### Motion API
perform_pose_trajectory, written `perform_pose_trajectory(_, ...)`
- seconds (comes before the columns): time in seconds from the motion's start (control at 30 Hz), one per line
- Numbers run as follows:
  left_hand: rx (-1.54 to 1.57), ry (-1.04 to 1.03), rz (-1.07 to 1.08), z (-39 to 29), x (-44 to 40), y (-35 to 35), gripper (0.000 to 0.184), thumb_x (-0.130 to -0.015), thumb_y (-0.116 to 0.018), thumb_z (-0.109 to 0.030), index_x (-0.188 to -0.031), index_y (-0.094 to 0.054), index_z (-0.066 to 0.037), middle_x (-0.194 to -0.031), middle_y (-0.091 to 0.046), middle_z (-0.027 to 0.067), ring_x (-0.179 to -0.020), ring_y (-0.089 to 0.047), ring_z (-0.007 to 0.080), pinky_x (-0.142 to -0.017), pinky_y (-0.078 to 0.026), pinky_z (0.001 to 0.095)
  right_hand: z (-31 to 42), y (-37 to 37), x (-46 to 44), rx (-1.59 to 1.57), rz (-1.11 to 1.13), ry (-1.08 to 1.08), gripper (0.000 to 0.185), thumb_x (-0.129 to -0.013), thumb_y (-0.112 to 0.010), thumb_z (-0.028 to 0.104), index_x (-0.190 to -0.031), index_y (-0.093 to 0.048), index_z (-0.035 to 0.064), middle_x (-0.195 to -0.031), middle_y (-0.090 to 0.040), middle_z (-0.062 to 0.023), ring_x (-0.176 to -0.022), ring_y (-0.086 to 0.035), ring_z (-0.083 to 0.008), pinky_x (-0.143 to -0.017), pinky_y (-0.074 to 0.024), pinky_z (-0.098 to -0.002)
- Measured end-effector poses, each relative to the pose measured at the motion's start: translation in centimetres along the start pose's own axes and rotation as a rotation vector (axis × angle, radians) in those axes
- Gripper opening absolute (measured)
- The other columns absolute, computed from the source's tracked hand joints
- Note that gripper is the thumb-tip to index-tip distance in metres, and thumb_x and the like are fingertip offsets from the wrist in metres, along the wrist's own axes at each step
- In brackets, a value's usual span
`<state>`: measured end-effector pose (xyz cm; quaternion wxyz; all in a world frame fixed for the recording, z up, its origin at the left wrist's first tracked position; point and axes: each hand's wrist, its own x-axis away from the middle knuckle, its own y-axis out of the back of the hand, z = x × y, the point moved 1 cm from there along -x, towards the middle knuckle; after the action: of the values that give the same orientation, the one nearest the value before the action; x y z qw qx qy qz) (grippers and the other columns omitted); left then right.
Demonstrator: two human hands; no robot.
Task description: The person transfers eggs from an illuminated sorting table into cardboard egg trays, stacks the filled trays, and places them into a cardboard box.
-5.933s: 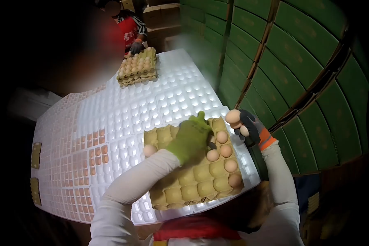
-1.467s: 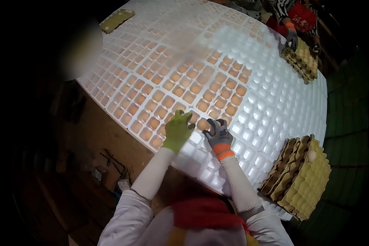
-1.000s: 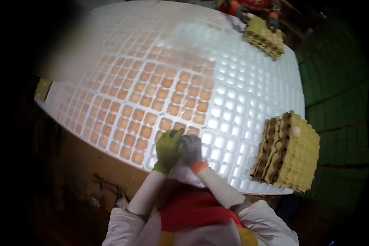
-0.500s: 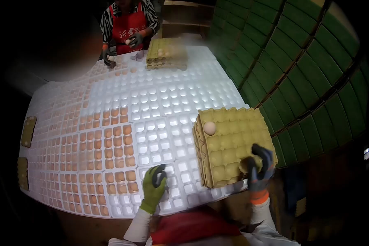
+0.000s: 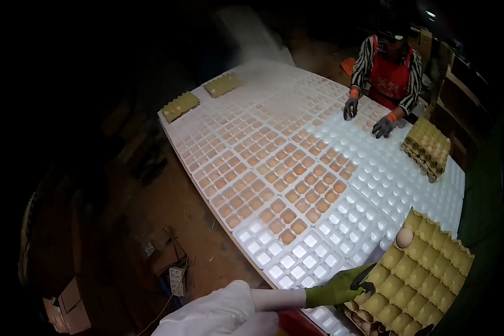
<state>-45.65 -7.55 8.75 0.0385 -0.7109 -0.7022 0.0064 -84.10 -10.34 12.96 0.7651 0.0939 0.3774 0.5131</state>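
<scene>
My left hand (image 5: 341, 287), in a green glove with dark fingertips, is closed on the left edge of a yellow-brown pulp egg tray (image 5: 425, 274). The tray is tilted at the lower right of the view. One egg (image 5: 404, 237) sits in its far left corner, and its other visible cups hold nothing. Under the tray's near edge, more eggs (image 5: 365, 326) show in a layer below. Of my right hand, only what look like dark fingertips (image 5: 425, 330) appear at the bottom edge by the tray; the rest is out of frame.
White plastic egg packs (image 5: 308, 255) cover the table, many filled with brown eggs (image 5: 288, 193). Across it, a person in a red apron (image 5: 389, 75) has gloved hands over the packs. Another pulp tray stack (image 5: 425, 148) stands at right, and two trays (image 5: 179, 106) lie at the far left edge.
My view has swung left. My left hand has moved from above the white packs onto the pulp tray's edge. The tray now looks tilted, and my right hand has almost left the view.
</scene>
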Motion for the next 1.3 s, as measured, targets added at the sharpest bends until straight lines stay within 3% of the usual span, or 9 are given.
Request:
perform_pose_trajectory(0.07,0.183,-0.082,-0.073,1.5,0.4,4.4,0.081,-0.095,-0.071,-0.037,-0.157,-0.034,0.0,-0.148,-0.054,0.0118,-0.134,-0.052,0.0201,-0.114,-0.039,0.0337,8.8,-2.7,-1.0,0.288,0.17,0.057,0.04,-0.102,-0.065,0.021,-0.127,-0.061,-0.0101,-0.12,-0.068,-0.0274,-0.104,-0.067,-0.0371,-0.092,-0.0539,-0.0434)
perform_pose_trajectory(0.13,0.361,-0.119,-0.185,2.5,1.8,11.3,0.093,-0.091,-0.076,-0.048,-0.156,-0.034,0.003,-0.144,-0.055,0.0083,-0.128,-0.051,0.0154,-0.112,-0.039,0.0332,12.6,-6.2,-0.9,0.74,0.259,0.869,0.047,-0.101,-0.067,0.027,-0.141,-0.055,0.0036,-0.127,-0.068,-0.0221,-0.115,-0.065,-0.0383,-0.099,-0.0516,-0.0508)
perform_pose_trajectory(0.2,0.38,-0.16,-0.353,6.5,2.9,20.5,0.069,-0.096,-0.073,-0.025,-0.152,-0.044,0.001,-0.142,-0.058,0.0082,-0.125,-0.055,0.0154,-0.108,-0.045,0.0326,16.8,-12.7,0.7,-0.378,0.525,-0.202,0.047,-0.099,-0.067,0.011,-0.144,-0.055,0.0037,-0.132,-0.065,-0.0161,-0.113,-0.066,-0.0244,-0.099,-0.051,-0.0397)
perform_pose_trajectory(0.33,0.096,-0.034,-0.712,2.5,6.1,37.7,0.057,-0.096,-0.068,-0.014,-0.146,-0.049,0.005,-0.132,-0.064,0.0107,-0.115,-0.061,0.0167,-0.099,-0.052,0.031,19.0,-21.6,4.6,-0.518,0.559,-0.234,0.035,-0.105,-0.052,0.015,-0.132,-0.06,-0.006,-0.127,-0.065,-0.0133,-0.109,-0.066,-0.0217,-0.092,-0.0538,-0.0331)
perform_pose_trajectory(0.7,-0.302,0.172,-0.5,15.5,6.2,72.4,0.051,-0.089,-0.064,-0.006,-0.139,-0.059,0.003,-0.125,-0.069,0.0102,-0.107,-0.066,0.0162,-0.093,-0.053,0.0291,24.6,-27.3,16.7,-0.221,0.903,0.219,0.027,-0.087,-0.071,-0.003,-0.113,-0.068,-0.0004,-0.118,-0.067,-0.0154,-0.102,-0.066,-0.0335,-0.082,-0.0567,-0.0391)
perform_pose_trajectory(0.73,-0.707,0.434,-0.609,8.0,5.5,65.1,0.045,-0.085,-0.062,-0.003,-0.129,-0.065,0.003,-0.112,-0.072,0.0121,-0.102,-0.067,0.0184,-0.088,-0.053,0.0308,24.0,-27.1,17.1,-0.279,0.902,0.125,0.027,-0.089,-0.07,-0.002,-0.116,-0.068,0.0009,-0.118,-0.067,-0.0155,-0.102,-0.067,-0.0329,-0.082,-0.0567,-0.0389)
perform_pose_trajectory(0.83,-0.702,-0.027,-1.002,13.5,4.0,67.6,0.044,-0.088,-0.068,-0.011,-0.13,-0.064,0.003,-0.13,-0.062,0.0172,-0.107,-0.064,0.027,-0.092,-0.052,0.0374,23.7,-26.2,17.6,-0.439,0.812,-0.347,0.026,-0.094,-0.066,0.004,-0.121,-0.068,0.0044,-0.114,-0.067,-0.0167,-0.102,-0.068,-0.0294,-0.082,-0.0567,-0.0377)
perform_pose_trajectory(1.1,-0.269,-0.241,-0.135,7.9,-4.6,26.7,0.048,-0.081,-0.065,0.005,-0.129,-0.065,-0.001,-0.126,-0.065,0.0067,-0.103,-0.065,0.0147,-0.093,-0.053,0.0291,17.5,-14.2,12.3,-0.014,0.492,-0.068,0.027,-0.09,-0.071,0.015,-0.117,-0.07,0.0111,-0.107,-0.07,-0.0125,-0.09,-0.069,-0.0302,-0.079,-0.0565,-0.0379)
perform_pose_trajectory(1.3,-0.57,-0.636,0.393,-1.4,-1.9,1.2,0.045,-0.076,-0.083,-0.015,-0.118,-0.069,-0.009,-0.113,-0.069,0.0103,-0.094,-0.067,0.0314,-0.082,-0.055,0.041,12.2,-3.0,4.6,0.57,0.625,0.157,0.047,-0.076,-0.083,0.039,-0.113,-0.068,0.0141,-0.1,-0.067,-0.0087,-0.095,-0.063,-0.0307,-0.084,-0.0496,-0.042)
